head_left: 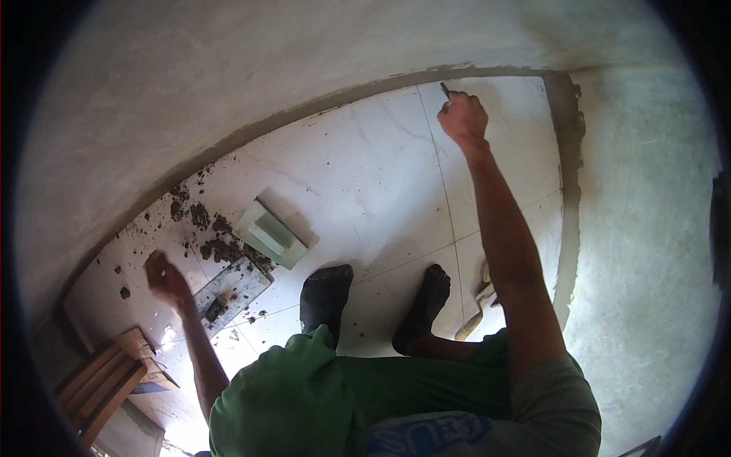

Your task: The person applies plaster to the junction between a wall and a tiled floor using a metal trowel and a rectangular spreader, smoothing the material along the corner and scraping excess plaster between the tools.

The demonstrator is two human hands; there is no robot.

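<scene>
At the far right part of the tiled floor, my right hand (463, 118) is closed round a thin grey tool (445, 91). Its narrow end points toward the grey mortar band (411, 78) along the wall's foot; most of it is hidden in my fist. My left hand (167, 282) is at the left with its fingers loosely bent and apart, and nothing shows in it. Nearest to that hand lies a flat grey board (247, 280) smeared with mortar. Beyond the board, a pale green float (272, 234) with a raised handle rests on the tiles.
Dark mortar crumbs (199, 217) lie scattered on the floor at the left. My dark-covered feet (326, 297) stand in the middle. A wooden-handled tool (470, 326) lies beside my right foot. Brown wooden slats (99, 381) are at lower left. Walls (647, 190) rise ahead and right.
</scene>
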